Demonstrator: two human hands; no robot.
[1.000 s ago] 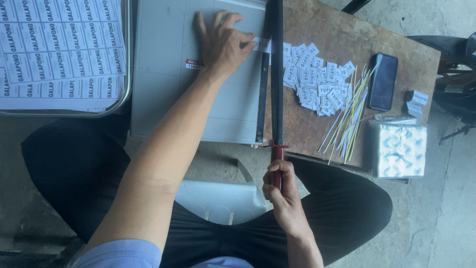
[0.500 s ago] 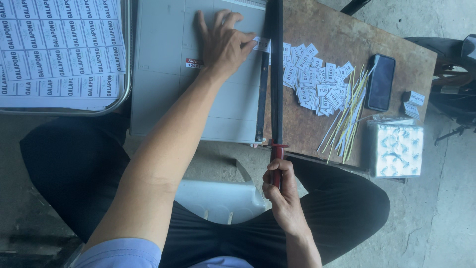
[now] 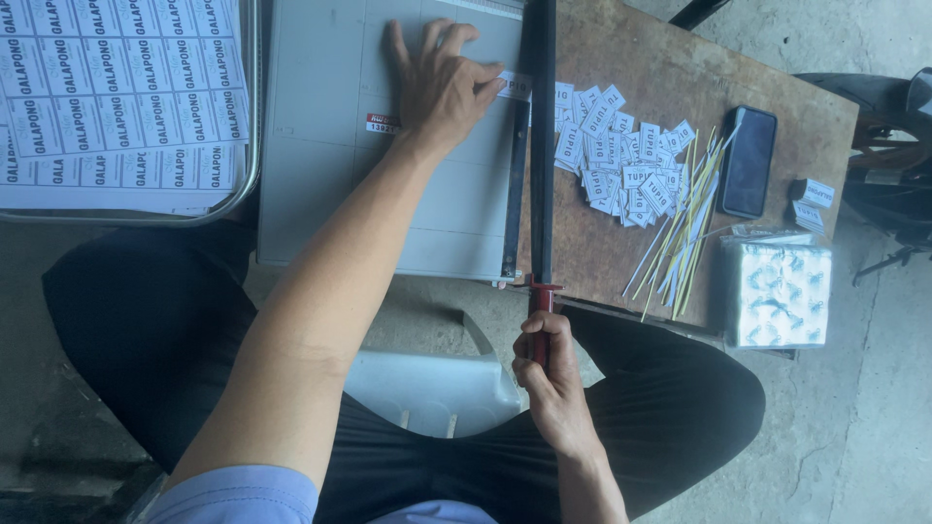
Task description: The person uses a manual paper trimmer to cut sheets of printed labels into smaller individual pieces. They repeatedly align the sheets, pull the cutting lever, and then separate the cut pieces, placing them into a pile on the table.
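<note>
The cutter blade arm (image 3: 541, 146) runs near to far, its red handle (image 3: 542, 309) nearest, clamped in the right hand (image 3: 549, 374). The left hand (image 3: 442, 82) presses flat, fingers spread, on a paper strip (image 3: 513, 85).

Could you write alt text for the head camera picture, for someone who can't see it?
Seen from above, a seated person's left hand presses a paper strip on a grey paper cutter while the right hand grips its red handle. Cut labels lie piled beside it.

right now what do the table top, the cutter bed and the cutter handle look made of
Table top: worn brown wood, matte, stained and scuffed. Cutter bed: smooth grey, painted metal or plastic, with faint grid lines. Cutter handle: red grip, likely plastic, held in the right hand.
</note>
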